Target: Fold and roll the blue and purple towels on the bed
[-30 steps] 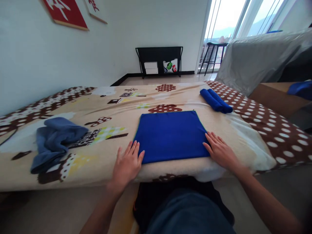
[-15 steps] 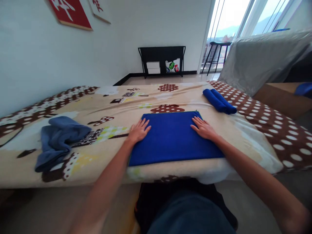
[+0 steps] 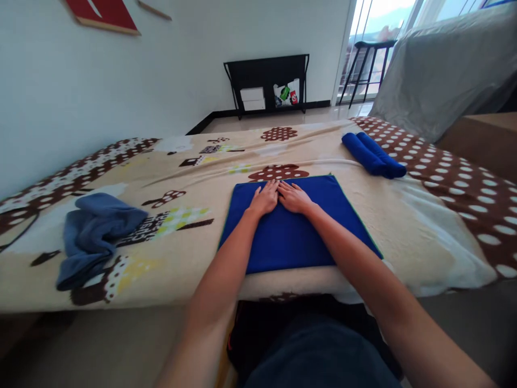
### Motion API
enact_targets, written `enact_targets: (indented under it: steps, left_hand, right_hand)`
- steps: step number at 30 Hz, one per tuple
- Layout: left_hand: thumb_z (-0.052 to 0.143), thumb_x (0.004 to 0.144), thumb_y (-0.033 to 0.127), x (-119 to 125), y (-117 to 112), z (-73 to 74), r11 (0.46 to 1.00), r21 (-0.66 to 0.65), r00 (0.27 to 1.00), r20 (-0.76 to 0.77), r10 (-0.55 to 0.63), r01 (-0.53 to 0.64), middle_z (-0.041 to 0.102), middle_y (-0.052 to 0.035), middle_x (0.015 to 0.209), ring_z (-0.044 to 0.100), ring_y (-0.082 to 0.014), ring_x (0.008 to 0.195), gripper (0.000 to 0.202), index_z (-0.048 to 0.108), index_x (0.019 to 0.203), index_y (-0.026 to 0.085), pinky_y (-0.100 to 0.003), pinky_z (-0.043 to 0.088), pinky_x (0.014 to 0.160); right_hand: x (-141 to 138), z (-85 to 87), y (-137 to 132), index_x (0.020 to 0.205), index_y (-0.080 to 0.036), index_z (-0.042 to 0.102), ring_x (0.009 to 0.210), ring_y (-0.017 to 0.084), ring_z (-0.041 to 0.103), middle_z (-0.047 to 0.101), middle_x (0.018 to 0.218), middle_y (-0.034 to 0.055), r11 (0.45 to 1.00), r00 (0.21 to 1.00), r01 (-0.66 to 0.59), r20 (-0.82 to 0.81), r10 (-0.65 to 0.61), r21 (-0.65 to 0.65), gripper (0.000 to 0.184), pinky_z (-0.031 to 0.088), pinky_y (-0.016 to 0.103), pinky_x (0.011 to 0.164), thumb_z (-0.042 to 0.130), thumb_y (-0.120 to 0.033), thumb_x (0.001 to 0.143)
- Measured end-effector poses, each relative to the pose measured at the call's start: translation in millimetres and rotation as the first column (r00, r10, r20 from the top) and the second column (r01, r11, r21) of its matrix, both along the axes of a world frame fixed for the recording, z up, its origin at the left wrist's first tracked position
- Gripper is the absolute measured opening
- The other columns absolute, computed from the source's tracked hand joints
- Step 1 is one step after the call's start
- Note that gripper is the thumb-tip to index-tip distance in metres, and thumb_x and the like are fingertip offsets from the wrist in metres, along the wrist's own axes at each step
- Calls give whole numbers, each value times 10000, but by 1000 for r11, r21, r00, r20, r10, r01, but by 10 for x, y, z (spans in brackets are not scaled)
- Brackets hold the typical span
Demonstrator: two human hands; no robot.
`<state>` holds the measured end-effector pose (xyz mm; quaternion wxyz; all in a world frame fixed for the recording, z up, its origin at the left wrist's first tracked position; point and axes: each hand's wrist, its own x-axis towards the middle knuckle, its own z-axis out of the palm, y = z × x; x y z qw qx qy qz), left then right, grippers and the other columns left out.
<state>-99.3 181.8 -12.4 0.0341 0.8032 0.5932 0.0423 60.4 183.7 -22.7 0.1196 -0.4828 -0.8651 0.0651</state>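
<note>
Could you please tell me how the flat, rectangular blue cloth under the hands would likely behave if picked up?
The flat, rectangular blue cloth would probably droop, since it lies thin and smooth along the cream patterned blanket. It is likely light for its size, showing little thickness. Being flat, it seems unlikely to roll.

"What sort of place is this?"

"A home, by the look of it: a patterned blanket (image 3: 197, 194) spreads from nine o'clock round to three, like bedding."

"Anything else homely?"

"A red wall hanging (image 3: 105, 19) at eleven o'clock, a low black shelf (image 3: 266, 70) at twelve, and a black stool (image 3: 375, 44) by a tall window (image 3: 382, 19) at one."
</note>
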Motion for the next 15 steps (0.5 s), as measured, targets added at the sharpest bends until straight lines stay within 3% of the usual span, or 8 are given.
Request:
enact_targets:
  steps: [4, 7, 9, 12, 15]
  left_hand:
    - [160, 1006, 528, -520, 12, -75, 986, 1, 986, 5, 165, -165, 178, -47, 1664, 160, -241, 1537, 643, 230, 1578, 244, -565, 149, 1221]
    - [152, 994, 561, -931, -63, -30, 962, -6, 962, -8, 273, -273, 196, -90, 1657, 179, -272, 1531, 690, 234, 1576, 201, -601, 151, 1210]
    - [178, 992, 551, -1049, -134, 40, 949, -6, 949, -20, 316, -316, 235, -126, 1641, 220, -299, 1517, 691, 273, 1562, 174, -646, 129, 1195]
    - [231, 996, 464, -929, -293, 166, 937, 44, 938, -28, 347, -345, 245, -203, 1621, 221, -342, 1512, 661, 298, 1544, 101, -713, 70, 1162]
    - [264, 993, 337, -517, -598, 221, 965, 94, 969, -22, 247, -244, 182, -176, 1643, 175, -296, 1530, 613, 257, 1561, 107, -641, 121, 1194]
  right_hand:
    - [625, -67, 134, 1552, -228, 336, 1519, 223, 200, 228, 1632, 52, 993, 994, 113, -1, -113, -37, 602, 150, 481, 1235, 310, -528, 1032]
    - [1182, -66, 154, 1565, -179, 307, 1521, 247, 189, 219, 1630, 94, 968, 970, 242, 12, -242, -63, 645, 146, 502, 1235, 272, -541, 1033]
    - [1378, -24, 113, 1553, -130, 326, 1514, 275, 207, 244, 1616, 134, 950, 953, 304, 25, -303, -68, 663, 164, 525, 1226, 290, -533, 1029]
    - [1292, 72, -55, 1515, -25, 359, 1504, 341, 209, 250, 1594, 217, 927, 927, 375, 22, -375, -22, 664, 144, 592, 1206, 322, -470, 1024]
    - [830, 109, -414, 1503, -9, 367, 1507, 334, 204, 244, 1596, 224, 938, 940, 341, -8, -342, 62, 622, 135, 570, 1216, 339, -390, 1012]
